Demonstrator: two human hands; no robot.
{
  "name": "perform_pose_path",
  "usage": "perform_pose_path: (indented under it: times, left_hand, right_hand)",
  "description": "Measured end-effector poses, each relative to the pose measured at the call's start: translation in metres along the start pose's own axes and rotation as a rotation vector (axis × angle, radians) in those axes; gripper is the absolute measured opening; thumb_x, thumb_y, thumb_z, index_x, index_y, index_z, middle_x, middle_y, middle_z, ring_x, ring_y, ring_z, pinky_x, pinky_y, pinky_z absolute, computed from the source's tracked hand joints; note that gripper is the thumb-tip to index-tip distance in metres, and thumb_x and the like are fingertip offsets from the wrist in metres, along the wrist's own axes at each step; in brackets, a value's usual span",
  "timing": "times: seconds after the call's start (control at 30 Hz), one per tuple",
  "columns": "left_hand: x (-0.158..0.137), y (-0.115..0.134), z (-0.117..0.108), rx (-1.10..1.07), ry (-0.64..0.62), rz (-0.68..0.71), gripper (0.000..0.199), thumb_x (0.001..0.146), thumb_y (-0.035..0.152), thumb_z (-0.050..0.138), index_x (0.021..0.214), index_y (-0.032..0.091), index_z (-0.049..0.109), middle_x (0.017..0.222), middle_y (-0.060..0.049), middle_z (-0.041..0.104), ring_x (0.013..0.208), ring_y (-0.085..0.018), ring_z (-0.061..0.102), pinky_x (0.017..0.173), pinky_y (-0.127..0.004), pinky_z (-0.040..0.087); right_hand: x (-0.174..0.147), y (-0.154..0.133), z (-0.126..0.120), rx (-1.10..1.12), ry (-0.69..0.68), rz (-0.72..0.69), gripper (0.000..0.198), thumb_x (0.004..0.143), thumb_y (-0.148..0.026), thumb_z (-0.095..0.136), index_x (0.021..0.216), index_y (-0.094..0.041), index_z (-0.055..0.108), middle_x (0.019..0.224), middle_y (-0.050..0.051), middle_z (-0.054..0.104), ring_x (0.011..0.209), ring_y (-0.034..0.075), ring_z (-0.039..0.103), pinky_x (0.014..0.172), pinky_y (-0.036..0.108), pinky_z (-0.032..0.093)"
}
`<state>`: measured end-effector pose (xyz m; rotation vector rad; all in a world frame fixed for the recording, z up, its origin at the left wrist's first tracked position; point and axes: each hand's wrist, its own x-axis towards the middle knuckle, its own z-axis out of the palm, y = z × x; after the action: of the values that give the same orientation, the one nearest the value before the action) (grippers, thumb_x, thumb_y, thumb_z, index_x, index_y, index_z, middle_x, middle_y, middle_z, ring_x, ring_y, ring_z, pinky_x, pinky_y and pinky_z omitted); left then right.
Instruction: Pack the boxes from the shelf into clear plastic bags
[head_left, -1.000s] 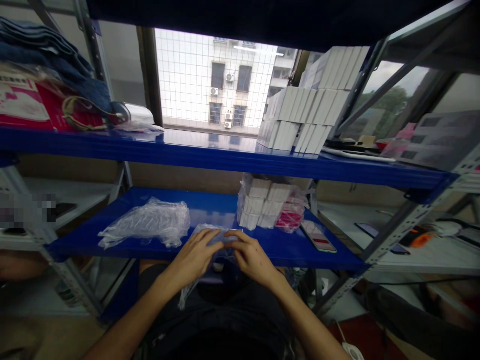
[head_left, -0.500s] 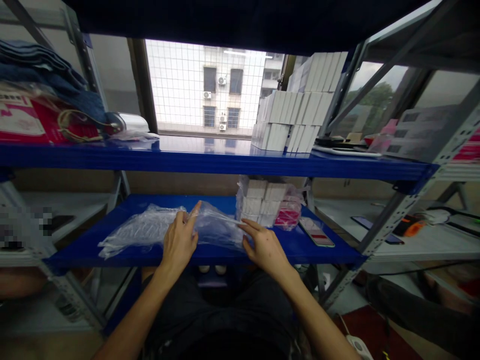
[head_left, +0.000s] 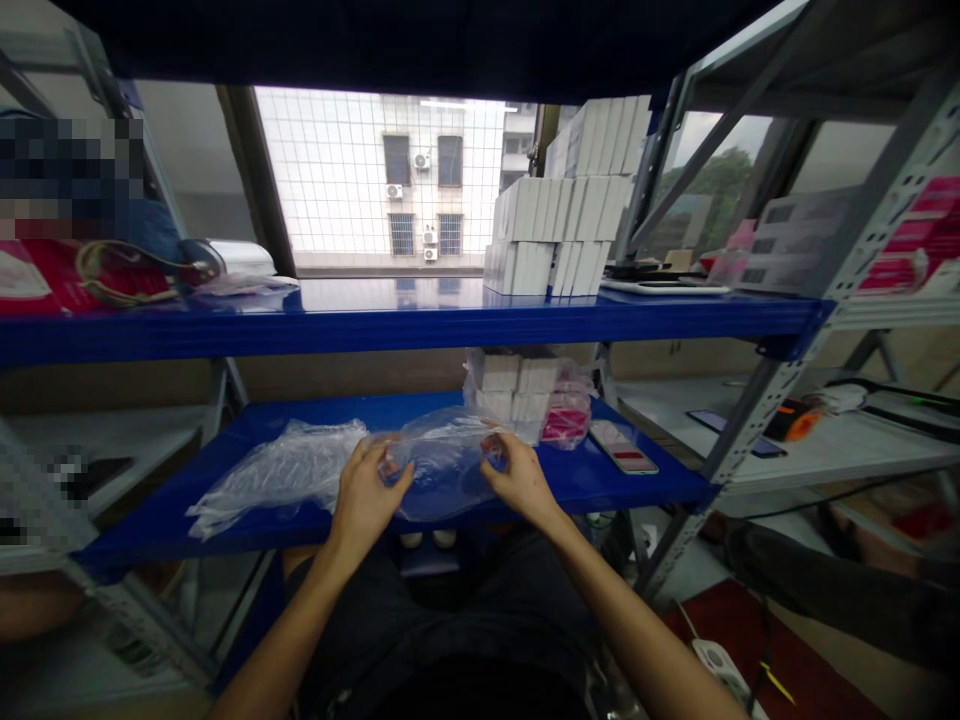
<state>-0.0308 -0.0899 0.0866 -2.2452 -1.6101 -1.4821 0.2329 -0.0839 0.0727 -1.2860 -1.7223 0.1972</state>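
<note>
A clear plastic bag (head_left: 442, 465) is spread between my two hands above the lower blue shelf. My left hand (head_left: 367, 490) holds its left side, with the fingers curled and the thumb turned inward. On its right side, my right hand (head_left: 521, 480) grips it in the same curled way; some fingertips show blurred through the film. Left of my left hand lies a pile of crumpled clear plastic bags (head_left: 289, 465). Just behind my right hand stands a clear bag of white boxes (head_left: 517, 385), with a pink packet (head_left: 566, 418) beside it.
A phone (head_left: 622, 446) lies at the right of the lower shelf (head_left: 165, 530). Above runs an upper blue shelf (head_left: 405, 325) bearing stacked white boxes (head_left: 562, 215). A metal post (head_left: 780, 360) stands at right. A person's leg (head_left: 810, 590) is at lower right.
Both hands have closed from extended fingers to a curled hold on the bag, and it has puffed out between them. The view has shifted slightly to the right.
</note>
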Motion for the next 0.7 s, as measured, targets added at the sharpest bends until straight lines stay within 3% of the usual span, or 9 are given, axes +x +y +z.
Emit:
perform_pose_path:
  times: [0.1,0.17,0.27,0.37,0.5,0.6,0.7]
  left_hand:
    - [0.001,-0.001,0.000,0.075,-0.091,-0.044,0.053,0.085,0.024,0.072,0.136,0.022,0.062,0.118,-0.008,0.059,0.067,-0.013,0.064,0.082,-0.035,0.061]
    - [-0.001,-0.001,-0.002,0.190,-0.199,-0.074,0.079,0.082,0.022,0.075,0.154,0.028,0.043,0.135,-0.012,0.050,0.069,-0.013,0.066,0.082,-0.036,0.061]
    - [-0.007,0.002,-0.002,0.369,-0.364,-0.129,0.107,0.078,0.021,0.080,0.164,0.035,0.018,0.150,-0.017,0.039,0.080,-0.022,0.073,0.084,-0.039,0.059]
    - [-0.011,0.000,0.004,0.448,-0.467,-0.164,0.114,0.078,0.023,0.080,0.164,0.037,0.007,0.156,-0.019,0.033,0.091,-0.029,0.075,0.084,-0.039,0.058]
    - [-0.012,-0.011,0.015,0.468,-0.507,-0.207,0.119,0.077,0.024,0.081,0.164,0.039,0.002,0.162,-0.019,0.026,0.098,-0.031,0.075,0.085,-0.039,0.057]
    - [-0.010,-0.021,0.021,0.436,-0.529,-0.227,0.121,0.076,0.021,0.080,0.164,0.037,-0.001,0.164,-0.020,0.022,0.098,-0.031,0.075,0.086,-0.040,0.057]
    - [-0.010,-0.025,0.024,0.384,-0.533,-0.207,0.121,0.076,0.016,0.078,0.164,0.035,-0.003,0.166,-0.022,0.020,0.099,-0.030,0.075,0.090,-0.041,0.057]
  right_hand:
    - [0.001,0.006,0.003,-0.118,0.032,0.013,0.041,0.079,-0.023,0.068,0.119,-0.016,0.068,0.090,0.006,0.068,0.084,0.022,0.065,0.084,0.034,0.054]
    - [-0.001,0.006,-0.001,-0.188,-0.045,0.010,0.051,0.075,-0.015,0.068,0.125,-0.018,0.066,0.103,0.007,0.065,0.083,0.019,0.064,0.082,0.031,0.054]
    - [-0.005,0.004,-0.007,-0.343,-0.204,0.011,0.074,0.071,-0.002,0.061,0.141,-0.025,0.059,0.130,0.011,0.055,0.090,0.018,0.067,0.085,0.029,0.053]
    - [-0.008,0.004,-0.008,-0.482,-0.294,0.020,0.077,0.074,0.000,0.055,0.146,-0.025,0.056,0.141,0.015,0.052,0.108,0.024,0.067,0.094,0.033,0.051]
    - [-0.008,0.015,-0.001,-0.381,-0.381,-0.010,0.077,0.078,0.001,0.048,0.150,-0.026,0.053,0.135,0.013,0.064,0.118,0.024,0.065,0.101,0.033,0.048]
    - [-0.005,0.025,0.008,-0.272,-0.366,-0.008,0.062,0.080,0.001,0.045,0.133,-0.021,0.068,0.128,0.010,0.071,0.121,0.022,0.065,0.106,0.031,0.045]
    - [-0.002,0.030,0.014,-0.261,-0.274,0.083,0.041,0.086,-0.009,0.050,0.116,-0.016,0.076,0.117,0.011,0.076,0.117,0.024,0.067,0.105,0.033,0.046]
